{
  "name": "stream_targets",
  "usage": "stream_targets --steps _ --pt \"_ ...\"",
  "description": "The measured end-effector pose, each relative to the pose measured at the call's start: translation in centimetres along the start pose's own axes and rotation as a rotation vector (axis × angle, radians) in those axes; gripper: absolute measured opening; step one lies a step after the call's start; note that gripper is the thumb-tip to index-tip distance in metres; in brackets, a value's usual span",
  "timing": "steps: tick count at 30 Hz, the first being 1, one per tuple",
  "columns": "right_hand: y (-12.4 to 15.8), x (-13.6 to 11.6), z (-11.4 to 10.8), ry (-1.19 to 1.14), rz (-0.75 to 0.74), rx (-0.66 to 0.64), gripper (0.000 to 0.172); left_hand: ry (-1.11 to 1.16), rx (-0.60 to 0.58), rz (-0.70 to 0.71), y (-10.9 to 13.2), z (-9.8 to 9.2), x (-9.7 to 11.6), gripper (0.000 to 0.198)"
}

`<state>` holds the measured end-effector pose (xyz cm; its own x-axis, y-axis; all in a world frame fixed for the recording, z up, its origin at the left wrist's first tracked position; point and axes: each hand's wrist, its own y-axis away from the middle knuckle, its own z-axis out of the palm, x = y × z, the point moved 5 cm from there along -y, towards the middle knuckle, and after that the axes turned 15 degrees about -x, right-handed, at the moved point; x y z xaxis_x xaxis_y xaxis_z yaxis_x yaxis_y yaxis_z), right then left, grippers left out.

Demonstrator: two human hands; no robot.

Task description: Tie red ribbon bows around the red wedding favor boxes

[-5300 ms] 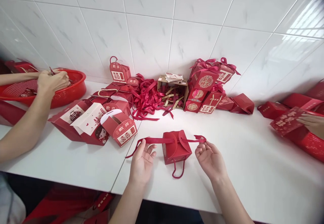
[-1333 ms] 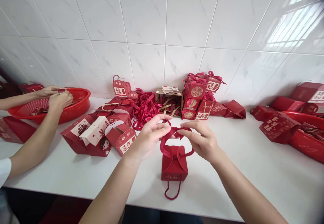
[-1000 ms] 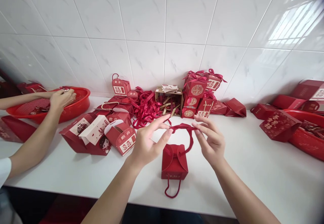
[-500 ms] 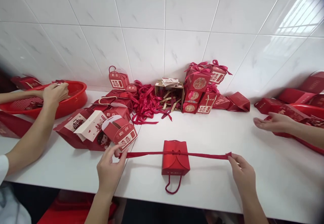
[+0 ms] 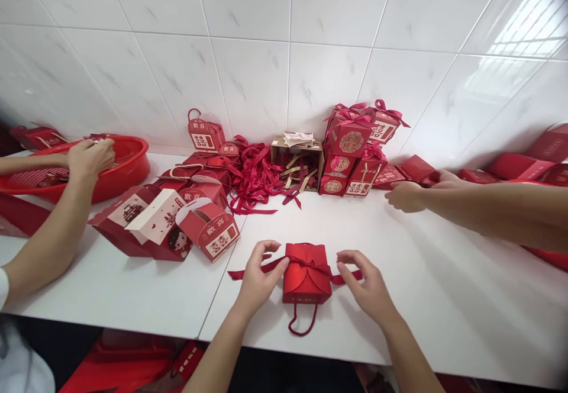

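A small red gift box sits on the white table in front of me, its cord handle lying toward me. A dark red ribbon crosses its top, looped at the middle, with loose ends out to both sides. My left hand is at the box's left edge, fingers curved and apart, thumb tip by the ribbon. On the right, my right hand has thumb and fingers spread around the other ribbon end, not closed on it.
Opened red boxes stand at left, near a ribbon pile and a cardboard box of strips. Bow-tied boxes are stacked behind. A co-worker's hands work over a red basket; another person's arm reaches in from the right.
Both my hands have moved inward from the stretched ribbon ends to the sides of the box. The ribbon has gone from taut to slack. The right co-worker's arm has reached further left.
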<state>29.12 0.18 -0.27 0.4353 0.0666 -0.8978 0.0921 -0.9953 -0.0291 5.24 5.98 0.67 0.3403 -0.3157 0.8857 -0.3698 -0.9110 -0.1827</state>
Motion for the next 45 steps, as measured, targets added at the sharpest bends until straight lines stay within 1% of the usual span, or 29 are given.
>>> stream_targets --steps 2,4,6,8,11,13,16,18,21,24,26,28,29,30,31,32,33,34,35,36,38,39,40,42,45 --pt "-0.7 -0.5 1.7 -0.087 0.037 -0.131 0.030 0.076 -0.051 -0.039 -0.4 1.0 0.1 0.020" --pt "-1.1 -0.6 2.9 -0.184 0.057 -0.210 0.029 0.134 -0.073 -0.073 -0.5 1.7 0.1 0.020" --pt "-1.2 -0.4 3.5 -0.258 0.062 -0.228 0.029 0.169 -0.072 -0.104 -0.2 2.1 0.0 0.020" --pt "-1.3 0.0 3.7 -0.307 0.078 -0.240 0.033 0.186 -0.064 -0.132 0.0 2.2 -0.3 0.022" --pt "-1.4 0.5 3.9 -0.372 0.126 -0.322 0.042 0.198 -0.095 -0.163 0.1 2.0 -0.6 0.022" --pt "-1.5 0.6 3.8 -0.401 0.145 -0.376 0.047 0.204 -0.154 -0.173 -0.1 1.7 -0.6 0.024" --pt "-1.6 0.6 3.4 -0.435 0.152 -0.414 0.050 0.211 -0.239 -0.188 -0.4 0.9 -0.1 0.036" --pt "-1.5 0.7 3.1 -0.481 0.157 -0.426 0.050 0.205 -0.285 -0.211 -0.7 0.3 0.1 0.041" --pt "-1.5 0.9 2.0 -0.503 0.147 -0.400 0.050 0.163 -0.336 -0.256 -0.9 -0.7 0.0 0.040" --pt "-1.7 0.8 0.6 -0.441 0.127 -0.368 0.049 0.110 -0.369 -0.296 -0.9 -1.4 -0.4 0.039" --pt "-1.8 0.7 0.1 -0.402 0.134 -0.384 0.048 0.081 -0.382 -0.306 -0.8 -1.5 -0.6 0.038" --pt "-1.6 0.7 0.0 -0.405 0.153 -0.426 0.047 0.059 -0.387 -0.303 -0.7 -1.4 -0.6 0.036" --pt "-1.4 0.7 0.1 -0.430 0.161 -0.448 0.045 0.044 -0.373 -0.293 -0.6 -1.4 -0.4 0.033" --pt "-1.2 0.7 0.2 -0.461 0.161 -0.465 0.043 0.017 -0.328 -0.268 -0.6 -1.4 -0.2 0.029" --pt "-1.0 0.5 0.3 -0.493 0.152 -0.471 0.041 -0.024 -0.249 -0.227 -0.6 -1.6 0.2 0.024" --pt "-0.8 0.3 0.4 -0.523 0.134 -0.464 0.040 -0.075 -0.145 -0.167 -0.6 -1.8 0.9 0.020" --pt "-0.7 0.0 0.4 -0.552 0.112 -0.446 0.039 -0.127 -0.046 -0.095 -0.5 -2.0 1.7 0.016" --pt "-0.5 -0.4 0.4 -0.578 0.089 -0.423 0.038 -0.172 0.022 -0.016 -0.4 -1.9 2.6 0.014" --pt "-0.4 -0.9 0.4 -0.603 0.065 -0.404 0.037 -0.207 0.036 0.058 -0.3 -1.5 3.6 0.014" --pt "-0.3 -1.5 0.4 -0.628 0.041 -0.389 0.036 -0.236 -0.005 0.118 -0.3 -0.8 4.5 0.017" --pt "-0.1 -2.7 0.7 -0.675 -0.005 -0.386 0.032 -0.299 -0.144 0.205 -0.4 1.1 6.0 0.029" --pt "0.0 -3.3 0.8 -0.692 -0.027 -0.393 0.030 -0.335 -0.190 0.233 -0.5 1.9 6.6 0.035" --pt "0.1 -3.8 0.9 -0.700 -0.048 -0.402 0.028 -0.367 -0.207 0.253 -0.5 2.5 7.1 0.037" --pt "0.4 -4.7 1.0 -0.691 -0.076 -0.418 0.026 -0.395 -0.183 0.278 -0.8 3.3 7.6 0.033" --pt "0.8 -5.0 0.6 -0.618 -0.069 -0.406 0.028 -0.387 -0.089 0.314 -1.0 3.4 7.6 0.031"
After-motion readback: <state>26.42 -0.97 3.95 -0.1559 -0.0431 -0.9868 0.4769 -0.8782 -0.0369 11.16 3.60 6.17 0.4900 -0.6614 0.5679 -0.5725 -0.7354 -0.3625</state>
